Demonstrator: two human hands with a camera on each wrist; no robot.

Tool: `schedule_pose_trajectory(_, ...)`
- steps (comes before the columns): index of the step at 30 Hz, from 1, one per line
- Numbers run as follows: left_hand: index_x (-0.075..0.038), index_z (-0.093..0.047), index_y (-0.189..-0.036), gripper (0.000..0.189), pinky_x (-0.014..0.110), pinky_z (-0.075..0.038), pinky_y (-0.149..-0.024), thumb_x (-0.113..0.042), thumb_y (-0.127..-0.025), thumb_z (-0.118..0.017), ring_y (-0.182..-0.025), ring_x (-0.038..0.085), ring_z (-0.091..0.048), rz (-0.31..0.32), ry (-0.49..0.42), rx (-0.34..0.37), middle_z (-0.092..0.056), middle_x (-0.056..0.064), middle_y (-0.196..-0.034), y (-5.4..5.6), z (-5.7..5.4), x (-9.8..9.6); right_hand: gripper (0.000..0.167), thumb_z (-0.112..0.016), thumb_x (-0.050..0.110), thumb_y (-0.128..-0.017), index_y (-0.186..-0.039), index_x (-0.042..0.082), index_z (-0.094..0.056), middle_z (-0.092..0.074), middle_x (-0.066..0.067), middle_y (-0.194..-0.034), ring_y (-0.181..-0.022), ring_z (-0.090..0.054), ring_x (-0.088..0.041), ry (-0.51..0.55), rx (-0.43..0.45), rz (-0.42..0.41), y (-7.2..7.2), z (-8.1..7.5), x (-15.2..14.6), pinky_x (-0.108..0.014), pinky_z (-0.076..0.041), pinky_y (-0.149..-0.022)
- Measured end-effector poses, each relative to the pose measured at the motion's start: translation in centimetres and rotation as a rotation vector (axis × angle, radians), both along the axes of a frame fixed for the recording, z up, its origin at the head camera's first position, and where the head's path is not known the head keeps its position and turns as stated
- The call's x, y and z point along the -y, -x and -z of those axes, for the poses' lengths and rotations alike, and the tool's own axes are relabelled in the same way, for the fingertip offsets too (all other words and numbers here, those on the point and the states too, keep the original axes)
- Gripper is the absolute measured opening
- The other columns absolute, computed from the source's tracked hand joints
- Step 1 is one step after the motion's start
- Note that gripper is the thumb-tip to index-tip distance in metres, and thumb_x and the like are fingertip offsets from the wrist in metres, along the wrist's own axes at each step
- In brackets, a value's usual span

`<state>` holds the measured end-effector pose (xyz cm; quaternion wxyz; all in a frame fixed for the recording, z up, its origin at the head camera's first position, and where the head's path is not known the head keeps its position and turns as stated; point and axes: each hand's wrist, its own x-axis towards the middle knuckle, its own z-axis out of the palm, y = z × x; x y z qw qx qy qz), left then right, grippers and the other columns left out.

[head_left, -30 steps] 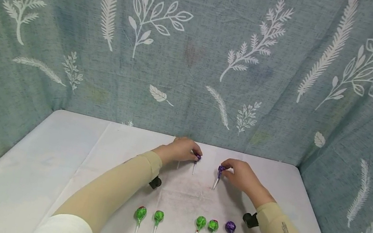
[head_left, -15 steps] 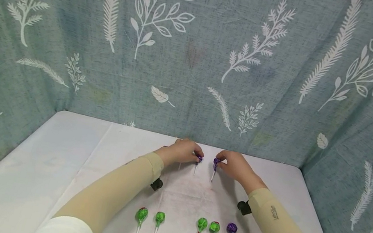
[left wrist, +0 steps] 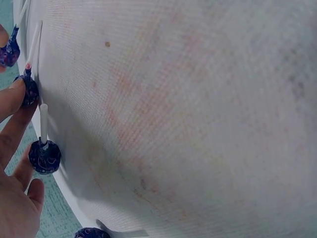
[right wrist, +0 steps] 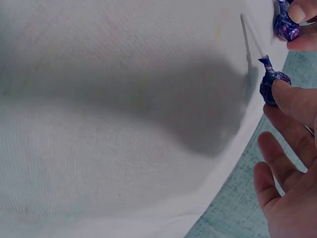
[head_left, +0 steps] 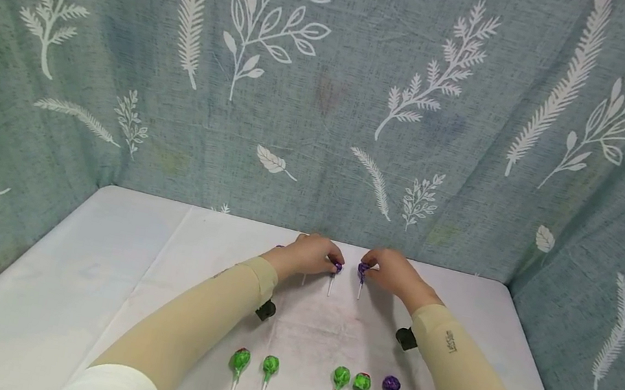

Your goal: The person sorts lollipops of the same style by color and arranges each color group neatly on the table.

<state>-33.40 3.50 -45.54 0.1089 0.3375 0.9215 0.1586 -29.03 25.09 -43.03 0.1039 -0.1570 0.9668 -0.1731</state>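
At the far side of the table my left hand (head_left: 314, 254) pinches the head of a purple-wrapped lollipop (left wrist: 30, 92) between thumb and finger. Just to its right, my right hand (head_left: 394, 271) pinches another purple lollipop (right wrist: 268, 89) by its head, its white stick pointing back toward me. A third purple lollipop (left wrist: 45, 156) sits beside the left hand's lower fingers; in the head view the hand hides most of it. One more purple lollipop (left wrist: 92, 233) shows at the bottom of the left wrist view. The two held lollipops stand a short gap apart.
Nearer to me on the white table (head_left: 107, 256) lie two green lollipops, one of them the left green lollipop (head_left: 240, 360). Right of these are two more, including a green lollipop (head_left: 341, 376), and a purple lollipop (head_left: 391, 384). A leaf-patterned curtain (head_left: 313, 118) hangs behind the table.
My right hand has moved left and away from me with its purple lollipop, whose tilted stick now points almost straight back. The left hand keeps its hold in nearly the same place.
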Motion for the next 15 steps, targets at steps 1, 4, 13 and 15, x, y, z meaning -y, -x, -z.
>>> schedule_pose_trajectory(1,-0.029,-0.074,-0.118,0.023,0.053,-0.034,-0.099,-0.031,-0.096,-0.068,-0.117,0.021,-0.056,0.000,0.002,-0.002,-0.069,-0.015,-0.114,-0.01,-0.01,-0.02,0.028,-0.068,0.007,-0.094,-0.121,0.005,-0.069,-0.069,-0.009,-0.113,-0.113,-0.061,-0.028,0.002,-0.002,0.002,0.02,0.08,0.01,-0.045,-0.048,-0.095)
schedule_pose_trajectory(4,-0.030,-0.074,-0.118,0.023,0.053,-0.034,-0.099,-0.032,-0.096,-0.067,-0.117,0.022,-0.056,0.005,0.008,-0.010,-0.068,-0.016,-0.114,0.03,0.01,-0.12,0.027,-0.068,0.007,-0.094,-0.120,0.004,-0.069,-0.069,-0.010,-0.112,-0.112,-0.062,-0.029,0.004,-0.010,-0.012,0.09,0.33,0.00,-0.045,-0.048,-0.094)
schedule_pose_trajectory(13,-0.030,-0.074,-0.116,0.022,0.053,-0.035,-0.099,-0.032,-0.096,-0.068,-0.115,0.021,-0.057,0.005,0.011,-0.008,-0.068,-0.016,-0.113,-0.04,-0.13,-0.13,0.027,-0.068,0.006,-0.094,-0.120,0.003,-0.069,-0.070,-0.011,-0.112,-0.110,-0.063,-0.029,0.008,-0.015,-0.030,-0.05,0.46,0.09,-0.045,-0.048,-0.094)
schedule_pose_trajectory(15,-0.030,-0.074,-0.116,0.021,0.052,-0.035,-0.098,-0.032,-0.096,-0.068,-0.115,0.021,-0.057,0.000,0.010,-0.008,-0.069,-0.016,-0.112,-0.08,-0.16,-0.07,0.026,-0.067,0.006,-0.094,-0.120,0.002,-0.069,-0.070,-0.011,-0.112,-0.111,-0.062,-0.029,0.008,-0.013,-0.031,-0.06,0.46,0.15,-0.045,-0.048,-0.094)
